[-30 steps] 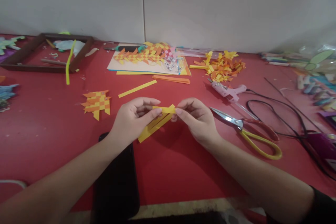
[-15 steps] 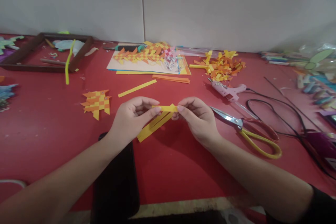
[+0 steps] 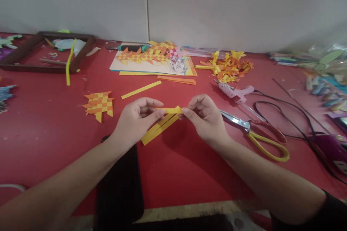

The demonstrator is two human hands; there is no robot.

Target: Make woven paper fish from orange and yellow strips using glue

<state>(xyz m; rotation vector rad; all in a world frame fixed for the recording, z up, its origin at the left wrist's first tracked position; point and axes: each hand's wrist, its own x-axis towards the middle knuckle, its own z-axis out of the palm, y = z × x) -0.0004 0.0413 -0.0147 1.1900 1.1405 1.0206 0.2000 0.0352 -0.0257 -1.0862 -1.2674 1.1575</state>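
Observation:
My left hand (image 3: 137, 119) and my right hand (image 3: 206, 117) meet over the middle of the red table (image 3: 176, 162). Both pinch a short yellow paper strip (image 3: 171, 110) stretched between their fingertips. Longer yellow strips (image 3: 157, 131) hang from that pinch and slant down to the left, their ends near the table. A loose yellow strip (image 3: 141, 90) lies just beyond my left hand. A woven orange and yellow paper fish (image 3: 99, 104) rests to the left.
Yellow-handled scissors (image 3: 255, 133) and a pink glue gun (image 3: 235, 92) with black cable lie right of my hands. Paper scraps (image 3: 229, 66) and woven pieces on card (image 3: 151, 59) sit at the back. A dark phone (image 3: 119, 184) lies under my left forearm. A wooden frame (image 3: 40, 52) is far left.
Both hands have drifted slightly away from me, still holding the strips. My right fingers have shifted their pinch on the strip's end a little.

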